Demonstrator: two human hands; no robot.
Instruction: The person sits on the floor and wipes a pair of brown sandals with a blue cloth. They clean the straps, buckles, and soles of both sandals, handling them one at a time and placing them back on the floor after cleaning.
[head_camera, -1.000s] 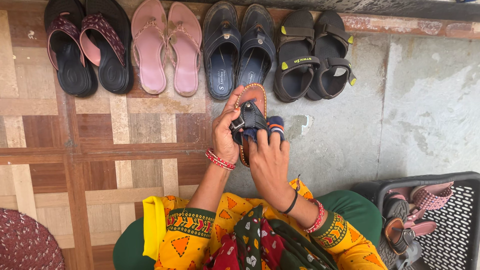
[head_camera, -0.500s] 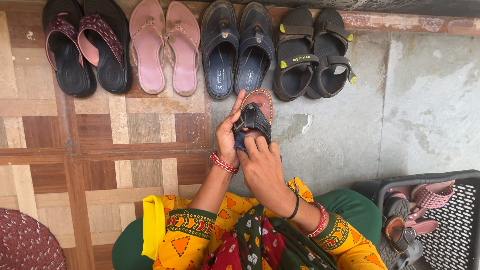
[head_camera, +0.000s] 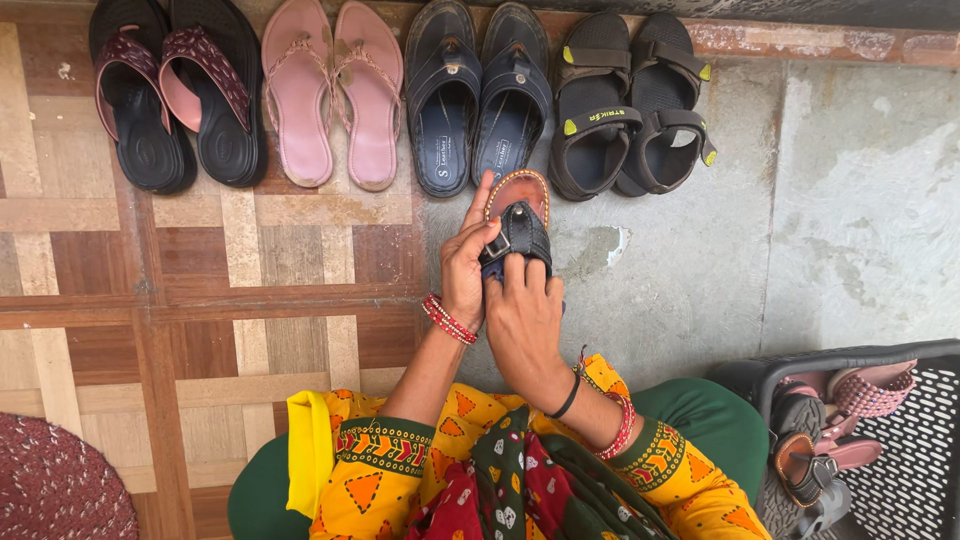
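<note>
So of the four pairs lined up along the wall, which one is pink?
The pink pair, second from the left: thin-strapped flat sandals between the black-and-maroon slippers and the navy slippers. The rest are dark.

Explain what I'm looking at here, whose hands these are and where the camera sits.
The camera is worn on a person's head and looks straight down, so both hands are that person's own. The left hand grips a brown sandal with a black buckled strap by its side. The right hand presses a dark blue cloth against the sandal's strap. On the floor beyond, four pairs stand in a row: black slippers with maroon straps, pink flip-flops, navy slippers and black strapped sandals with yellow tabs. At the lower right, a black plastic basket holds more footwear.
</note>
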